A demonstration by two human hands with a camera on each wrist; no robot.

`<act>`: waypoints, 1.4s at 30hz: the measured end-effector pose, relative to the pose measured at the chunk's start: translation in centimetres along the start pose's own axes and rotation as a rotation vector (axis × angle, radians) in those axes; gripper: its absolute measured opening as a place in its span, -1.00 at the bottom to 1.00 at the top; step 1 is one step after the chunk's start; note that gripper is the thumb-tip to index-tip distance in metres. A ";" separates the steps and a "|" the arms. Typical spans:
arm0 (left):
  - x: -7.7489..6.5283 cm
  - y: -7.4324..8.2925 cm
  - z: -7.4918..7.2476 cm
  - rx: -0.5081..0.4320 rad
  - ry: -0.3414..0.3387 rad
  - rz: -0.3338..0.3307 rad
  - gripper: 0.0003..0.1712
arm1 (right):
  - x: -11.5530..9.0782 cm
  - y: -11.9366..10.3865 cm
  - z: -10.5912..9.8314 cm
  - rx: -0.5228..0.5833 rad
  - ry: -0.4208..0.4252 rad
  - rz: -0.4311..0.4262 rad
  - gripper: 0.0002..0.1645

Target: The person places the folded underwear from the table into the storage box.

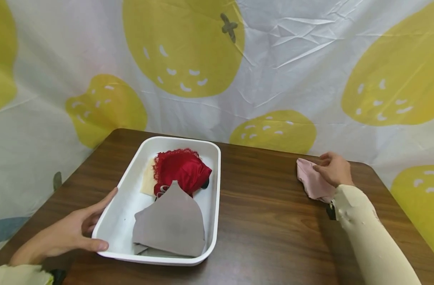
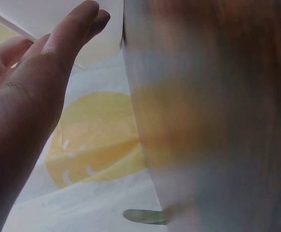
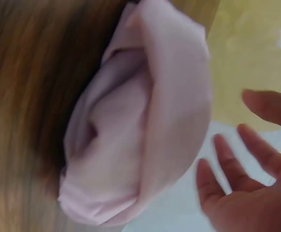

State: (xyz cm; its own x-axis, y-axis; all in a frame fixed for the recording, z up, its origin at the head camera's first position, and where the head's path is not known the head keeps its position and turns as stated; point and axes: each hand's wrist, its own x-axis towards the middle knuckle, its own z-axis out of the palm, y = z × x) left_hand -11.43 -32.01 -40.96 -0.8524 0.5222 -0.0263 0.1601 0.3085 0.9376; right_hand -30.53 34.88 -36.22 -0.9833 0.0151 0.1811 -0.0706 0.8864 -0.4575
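Observation:
In the head view, my left hand (image 1: 65,233) grips the near left corner of a white tray (image 1: 218,206), thumb at the rim and fingers along its outer side. Inside the tray lie a red satin bra with lace trim (image 1: 183,168), a grey folded bra (image 1: 172,221) and a cream cloth (image 1: 148,180), partly covered. At the far right, my right hand (image 1: 334,168) is beside and over a pink folded garment (image 1: 313,180) on the table. The right wrist view shows this pink garment (image 3: 145,111) apart from the spread fingers (image 3: 232,166).
A brown wood-grain table (image 1: 267,213) bears everything. Behind it hangs a white curtain (image 1: 295,71) with large yellow fruit prints, close to the table's far edge. Bare tabletop lies between the tray and the pink garment.

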 end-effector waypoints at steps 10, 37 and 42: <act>0.1 0.3 0.1 0.000 -0.009 -0.004 0.34 | -0.1 2.0 -0.7 -0.102 -0.214 0.114 0.02; -0.1 0.3 0.1 0.001 0.001 -0.020 0.33 | -0.9 2.4 0.3 0.075 -0.242 0.245 0.23; -0.1 0.2 0.0 -0.009 -0.004 -0.009 0.33 | -0.7 2.2 0.7 0.135 -0.196 0.252 0.20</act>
State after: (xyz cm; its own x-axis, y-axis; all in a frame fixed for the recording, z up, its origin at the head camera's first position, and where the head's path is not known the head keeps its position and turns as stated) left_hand -11.29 -31.95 -40.74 -0.8520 0.5223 -0.0358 0.1482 0.3062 0.9404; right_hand -30.12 36.51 -37.97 -0.9852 0.1250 -0.1175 0.1703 0.7965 -0.5801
